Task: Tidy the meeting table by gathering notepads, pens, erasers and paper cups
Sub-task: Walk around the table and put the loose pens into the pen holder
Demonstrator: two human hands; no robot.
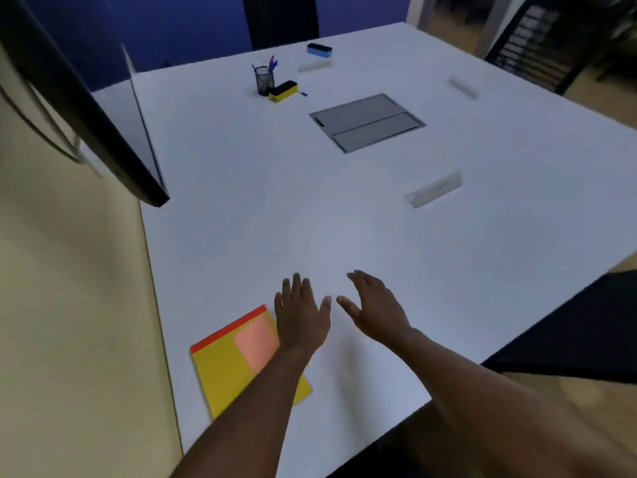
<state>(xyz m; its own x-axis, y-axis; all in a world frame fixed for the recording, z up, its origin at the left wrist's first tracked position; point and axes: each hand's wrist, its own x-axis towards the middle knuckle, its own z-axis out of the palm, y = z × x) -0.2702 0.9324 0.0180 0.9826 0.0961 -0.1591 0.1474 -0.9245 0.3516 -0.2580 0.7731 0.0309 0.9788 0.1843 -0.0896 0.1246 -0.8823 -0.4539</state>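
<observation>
A yellow notepad (227, 370) with a red top strip lies at the near left of the white table (310, 208), and a pink sticky pad (256, 343) sits on it. My left hand (300, 315) hovers flat over the notepad's right edge, fingers straight, holding nothing. Just to its right, my right hand (375, 308) is also open and empty above bare table. Far back stand a black mesh pen cup (264, 80) with blue pens, a yellow-and-black eraser (283, 90), a loose blue pen (302, 93) and a blue eraser (319, 50).
A grey cable hatch (367, 123) is set into the table's middle. A dark screen edge (103, 132) juts over the left side. Black chairs stand at the far side (281, 19) and the near right (586, 332). A cream wall runs along the left.
</observation>
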